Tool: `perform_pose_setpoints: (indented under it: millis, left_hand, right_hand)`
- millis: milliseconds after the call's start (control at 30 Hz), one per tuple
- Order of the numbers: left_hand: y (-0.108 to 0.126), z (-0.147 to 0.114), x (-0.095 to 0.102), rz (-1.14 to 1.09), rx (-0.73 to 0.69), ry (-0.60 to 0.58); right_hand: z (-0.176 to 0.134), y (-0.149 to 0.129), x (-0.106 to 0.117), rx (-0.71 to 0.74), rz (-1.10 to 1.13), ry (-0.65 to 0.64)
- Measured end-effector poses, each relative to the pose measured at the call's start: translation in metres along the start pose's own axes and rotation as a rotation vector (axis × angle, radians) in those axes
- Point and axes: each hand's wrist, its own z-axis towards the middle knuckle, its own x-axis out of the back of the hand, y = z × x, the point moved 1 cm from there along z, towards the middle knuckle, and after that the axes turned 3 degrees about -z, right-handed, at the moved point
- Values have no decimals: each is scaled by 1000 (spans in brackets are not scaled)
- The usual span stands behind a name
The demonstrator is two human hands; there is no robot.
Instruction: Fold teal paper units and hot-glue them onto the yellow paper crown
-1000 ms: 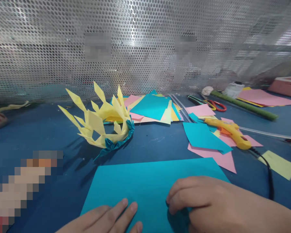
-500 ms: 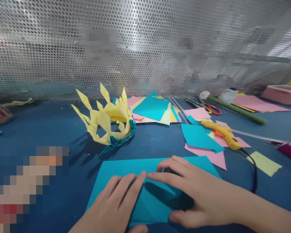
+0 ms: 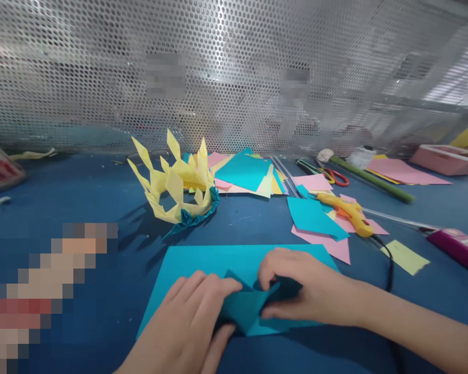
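Observation:
A sheet of teal paper [image 3: 203, 257] lies on the blue table in front of me, with a folded part raised along its near edge. My left hand [image 3: 198, 306] takes hold of that raised part, its index finger on top and the thumb lower at the near side. My right hand [image 3: 296, 285] has its fingers curled over toward the thumb, closed on the fold's right side. The paper between the thumb and fingers is partly hidden and in shadow. Beyond the sheet stands a yellow paper crown [image 3: 174, 189] with teal trim along its front right.
Stacked coloured papers [image 3: 244, 171] lie at the back. On the right are a yellow glue gun [image 3: 347, 210] on paper scraps, its black cord, red-handled scissors [image 3: 338, 177], a green stick [image 3: 374, 179] and a pink basket [image 3: 452, 160]. A person's blurred-out arm [image 3: 42, 280] reaches in from the left.
My hands have gone from flattened fingertips on the paper to gripping a fold, which now stands up. My right fingers have curled in toward the thumb.

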Motion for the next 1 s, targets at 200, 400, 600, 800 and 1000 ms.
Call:
perform_pose_setpoints:
  millis: [200,400,600,800,1000]
  left_hand:
    - [-9,9,-1,-394,206,-124]
    - [-12,11,4,-497,212,-102]
    - [-5,12,4,-256,112,-188]
    - [-4,8,6,33,-111,-154]
    - [-7,5,3,85,-155,-33]
  right_hand:
    - [5,5,6,153,39,140]
    - [3,10,-4,415,-200,111]
    - [1,8,-3,417,-256,-9]
    - [-4,6,-1,415,-245,-50]
    - [-10,-4,1,286,-367,-178]
